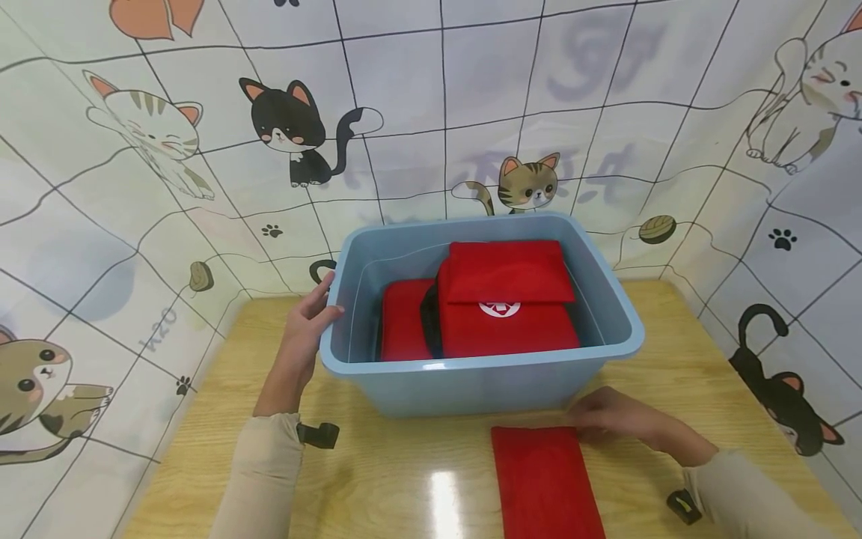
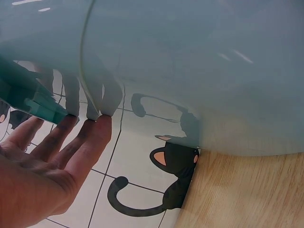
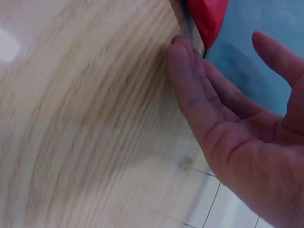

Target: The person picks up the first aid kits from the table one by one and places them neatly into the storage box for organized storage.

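Note:
A light blue plastic bin (image 1: 471,385) stands on the table, holding red fabric bags (image 1: 505,329), one with a white round emblem and a black strap. My left hand (image 1: 306,329) is at the bin's left side. Its extended fingers (image 2: 90,147) touch the outer wall just under the rim, and the thumb lies against the rim. In front of the bin a flat red fabric piece (image 1: 545,479) lies on the table. Beside its far right corner is my right hand (image 1: 613,415); in the right wrist view its fingers (image 3: 194,99) are fairly straight, thumb spread apart, holding nothing visible.
The wooden table (image 1: 397,464) reaches back to walls covered in cat-patterned paper (image 1: 417,112), close behind the bin. Another folded red pouch (image 1: 508,269) lies on top of the bags inside the bin.

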